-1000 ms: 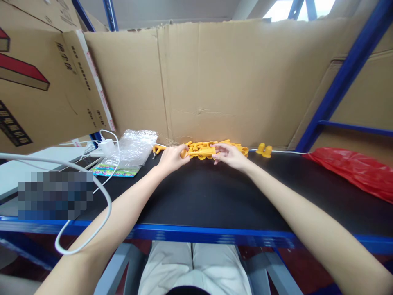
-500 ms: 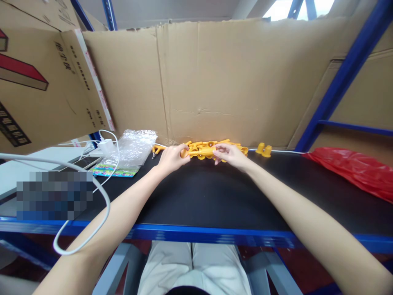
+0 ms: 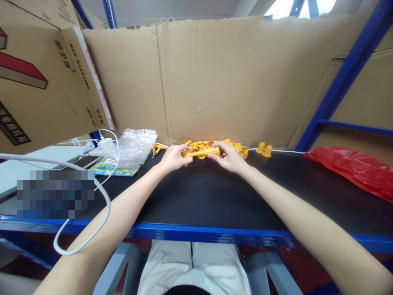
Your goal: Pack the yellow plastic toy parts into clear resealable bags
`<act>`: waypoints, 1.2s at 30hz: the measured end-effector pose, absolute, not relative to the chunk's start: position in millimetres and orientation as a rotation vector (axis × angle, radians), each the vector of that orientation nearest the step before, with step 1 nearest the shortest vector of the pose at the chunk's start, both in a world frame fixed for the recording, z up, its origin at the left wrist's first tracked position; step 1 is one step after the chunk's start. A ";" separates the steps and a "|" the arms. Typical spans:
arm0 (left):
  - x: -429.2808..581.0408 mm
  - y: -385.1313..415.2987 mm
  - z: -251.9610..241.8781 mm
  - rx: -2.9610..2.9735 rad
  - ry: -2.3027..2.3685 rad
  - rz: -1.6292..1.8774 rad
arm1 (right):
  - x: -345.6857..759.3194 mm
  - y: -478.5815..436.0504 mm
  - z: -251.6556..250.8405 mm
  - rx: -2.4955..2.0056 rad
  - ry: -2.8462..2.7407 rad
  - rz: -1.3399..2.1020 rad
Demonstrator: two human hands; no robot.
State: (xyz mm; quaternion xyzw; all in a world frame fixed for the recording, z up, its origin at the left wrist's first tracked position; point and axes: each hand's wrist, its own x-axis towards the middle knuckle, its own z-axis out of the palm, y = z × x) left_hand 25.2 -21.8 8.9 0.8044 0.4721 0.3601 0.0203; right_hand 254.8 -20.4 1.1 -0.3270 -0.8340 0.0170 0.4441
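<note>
Between my two hands, a long yellow plastic piece (image 3: 201,152) lies level, with a rounded end at the left, a thin ridged neck and a wider cylinder at the right. My left hand (image 3: 176,156) is closed round the rounded end. Thumb and fingers of my right hand (image 3: 227,156) grip the cylinder. A heap of similar yellow plastic parts (image 3: 244,152), some with round cup-like openings, lies just behind, partly hidden by both hands. Two yellow cup-shaped pieces (image 3: 264,150) stand apart to the right.
Clear plastic packaging (image 3: 133,145) lies on a colourful sheet (image 3: 115,170) at the left, beside a white charger (image 3: 106,146) with looping cables. A red plastic bag (image 3: 350,168) occupies the right. Cardboard (image 3: 221,82) walls off the back of the black tabletop (image 3: 208,196).
My right hand has shifted its grip on the yellow piece, its fingers now farther round the cylinder. The left hand holds nearly the same spot, turned slightly.
</note>
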 end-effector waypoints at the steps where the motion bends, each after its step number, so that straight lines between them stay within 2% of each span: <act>1: 25.3 -21.8 8.3 2.498 1.466 1.118 | 254.6 -21.0 1.5 -0.828 -2.069 0.060; 26: 30.1 -27.7 5.4 2.946 1.766 1.092 | 246.4 -18.9 4.2 -0.933 -1.863 0.694; 31: 29.8 -28.7 7.3 2.938 1.757 1.087 | 251.1 -21.0 6.5 -0.986 -1.969 0.597; 36: 27.4 -27.9 8.7 2.757 1.751 1.000 | 255.8 -21.2 3.0 -0.884 -2.209 0.003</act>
